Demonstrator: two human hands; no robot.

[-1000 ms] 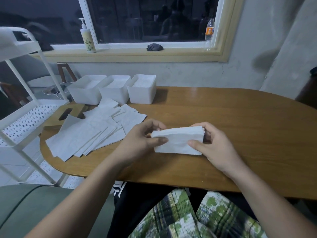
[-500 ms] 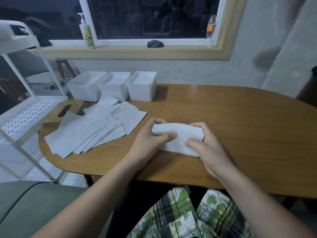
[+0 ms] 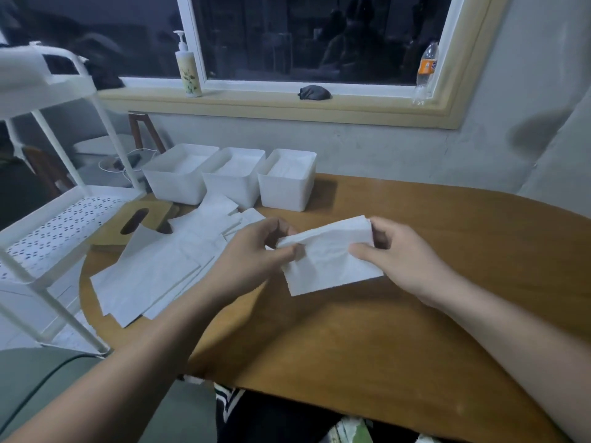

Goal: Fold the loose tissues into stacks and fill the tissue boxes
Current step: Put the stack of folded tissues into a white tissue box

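A folded stack of white tissues [image 3: 329, 260] is held up off the wooden table [image 3: 415, 314], tilted. My left hand [image 3: 252, 254] pinches its left end and my right hand [image 3: 403, 257] grips its right end. Loose white tissues [image 3: 153, 270] lie spread on the table to the left, partly hidden by my left forearm. Three white open tissue boxes [image 3: 287, 187] stand in a row at the table's back edge, each with white tissue inside. A wooden box lid with a slot [image 3: 134, 225] lies beside the loose tissues.
A white metal trolley [image 3: 48, 219] stands close against the table's left edge. On the window sill are a pump bottle [image 3: 188, 71], a dark cloth [image 3: 315, 92] and a plastic bottle [image 3: 427, 71]. Bare wood lies to the right.
The tissue stack has been lifted off the table and tilted up between both hands. The view has shifted up and nearer to the boxes.
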